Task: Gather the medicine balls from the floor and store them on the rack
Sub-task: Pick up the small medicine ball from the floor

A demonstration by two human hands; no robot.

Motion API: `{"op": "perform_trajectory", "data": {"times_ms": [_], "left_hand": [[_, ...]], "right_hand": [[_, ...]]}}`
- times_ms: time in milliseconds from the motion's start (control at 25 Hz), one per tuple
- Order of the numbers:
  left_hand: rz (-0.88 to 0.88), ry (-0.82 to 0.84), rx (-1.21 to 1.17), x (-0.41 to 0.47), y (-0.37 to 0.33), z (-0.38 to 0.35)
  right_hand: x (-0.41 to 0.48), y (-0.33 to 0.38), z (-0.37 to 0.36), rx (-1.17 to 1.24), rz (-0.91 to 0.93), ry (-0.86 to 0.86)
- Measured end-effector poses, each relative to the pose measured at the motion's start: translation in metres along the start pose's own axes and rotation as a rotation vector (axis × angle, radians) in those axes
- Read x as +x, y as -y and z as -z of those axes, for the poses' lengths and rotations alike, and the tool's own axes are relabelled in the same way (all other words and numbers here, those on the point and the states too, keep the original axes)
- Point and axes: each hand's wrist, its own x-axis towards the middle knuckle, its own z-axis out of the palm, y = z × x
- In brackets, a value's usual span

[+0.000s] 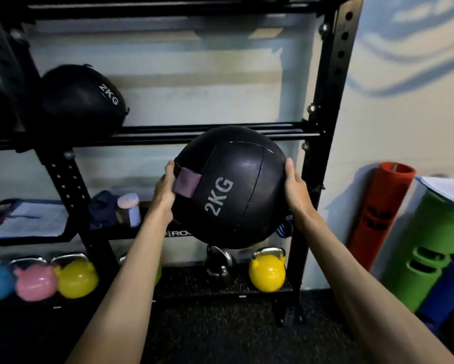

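Nearly shelved: medicine ball carried two-handed

Left hand [165, 190] and right hand [295, 190], spread wide, cup opposite sides of the medicine ball [233, 187], which is held in the air just below the shelf rails [168, 131] of the rack [325, 101]. Likely hazard: the smooth, stitched, leather-like sphere may slip between the palms or roll off the narrow metal rails. A second ball [81, 101] sits on that shelf.

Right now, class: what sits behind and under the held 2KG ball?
Behind the ball: the rack's shelf rail and a half-covered white label. Under it: a dark kettlebell. A blue striped item is mostly covered.
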Motion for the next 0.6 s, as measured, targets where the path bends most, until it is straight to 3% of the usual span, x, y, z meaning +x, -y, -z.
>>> {"op": "perform_trajectory", "data": {"times_ms": [200,600], "left_hand": [[-0.110,-0.065,-0.058,0.054,-0.073,0.037],[-0.319,-0.032,-0.106,0.176,-0.197,0.079]], "right_hand": [[0.045,0.064,-0.069,-0.020,0.164,0.024],[0.144,0.145,-0.192,0.107,0.283,-0.044]]}}
